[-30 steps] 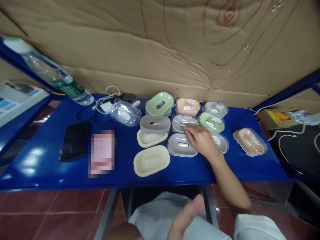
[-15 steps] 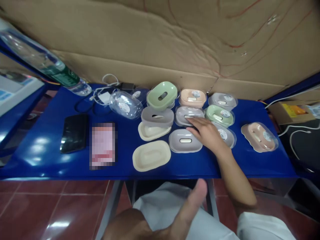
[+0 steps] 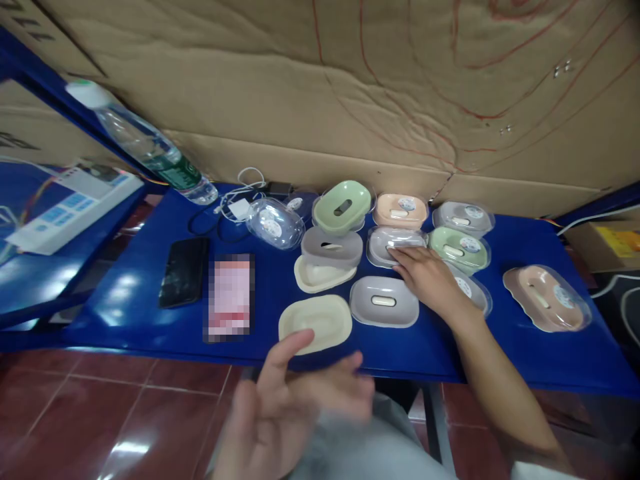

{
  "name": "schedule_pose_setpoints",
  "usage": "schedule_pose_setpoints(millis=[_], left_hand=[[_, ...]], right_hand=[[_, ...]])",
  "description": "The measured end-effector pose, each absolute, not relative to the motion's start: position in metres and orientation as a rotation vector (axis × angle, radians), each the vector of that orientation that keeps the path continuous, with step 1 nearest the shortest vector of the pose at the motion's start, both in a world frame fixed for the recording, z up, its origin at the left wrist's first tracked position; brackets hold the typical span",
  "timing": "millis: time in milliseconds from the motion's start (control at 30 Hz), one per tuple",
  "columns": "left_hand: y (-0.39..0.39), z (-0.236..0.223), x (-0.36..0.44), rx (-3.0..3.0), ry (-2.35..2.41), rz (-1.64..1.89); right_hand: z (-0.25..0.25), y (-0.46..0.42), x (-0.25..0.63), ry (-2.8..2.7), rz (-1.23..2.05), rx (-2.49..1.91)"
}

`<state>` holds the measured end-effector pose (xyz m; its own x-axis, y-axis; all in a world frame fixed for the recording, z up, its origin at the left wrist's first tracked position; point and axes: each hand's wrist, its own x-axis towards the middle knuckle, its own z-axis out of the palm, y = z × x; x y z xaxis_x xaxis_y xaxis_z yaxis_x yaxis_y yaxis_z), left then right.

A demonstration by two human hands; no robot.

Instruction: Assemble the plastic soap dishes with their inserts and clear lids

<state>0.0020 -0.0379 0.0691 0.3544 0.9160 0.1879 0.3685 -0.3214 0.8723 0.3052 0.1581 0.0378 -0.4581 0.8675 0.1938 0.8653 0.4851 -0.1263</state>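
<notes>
Head view: your left hand (image 3: 300, 400) is now up at the front edge of the desk (image 3: 130, 313), out from over your lap — palm turned up, fingers spread, nothing seen in it. Your right hand (image 3: 433, 277) stays at the middle grey dish (image 3: 378, 241), fingertips on or just over its white insert. So only the left side has changed; the dishes look unmoved relative to one another.

Middle grey dish sits in the cluster on the desk, between the stacked grey dish (image 3: 320, 250) and the green lidded dish (image 3: 443, 241), behind the front grey dish (image 3: 363, 310). Peach dish (image 3: 537, 280) lies apart at your right, phone (image 3: 183, 273) at your left.

Hard to read: right fingers lie close together, but whether they press or pinch, you can't tell from here. Left fingers are motion-blurred; one overlaps the cream tray (image 3: 333, 313) — contact unclear. Your right forearm and hand partly cover the rear-side grey dish (image 3: 481, 301). Card (image 3: 230, 287) is pixelated; right sleeve (image 3: 535, 471) runs out of frame.
</notes>
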Motion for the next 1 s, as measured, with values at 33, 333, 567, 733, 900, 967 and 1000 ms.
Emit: schedule_pose_setpoints(millis=[33,333,567,733,900,967,1000], left_hand=[[-0.034,0.063,0.003,1.876,1.164,0.943],[0.007,0.008,0.019,2.597,1.37,0.847],[0.033,0.021,0.006,2.644,1.164,0.902],[0.109,0.042,0.028,2.759,1.187,0.784],[0.181,0.05,0.05,2.782,1.408,0.536],[0.189,0.046,0.049,2.773,1.465,0.534],[0.189,0.045,0.047,2.765,1.493,0.538]], right_hand=[[0.039,0.159,0.303,-2.513,-0.001,-1.483],[0.068,0.141,0.311,-2.282,0.102,-1.328],[0.069,0.143,0.338,-2.118,-0.18,-1.561],[0.058,0.146,0.329,-2.127,-0.199,-1.593],[0.054,0.14,0.302,-2.307,-0.089,-1.296],[0.059,0.143,0.291,-2.408,-0.016,-1.212],[0.063,0.148,0.285,-2.464,0.013,-1.21]])
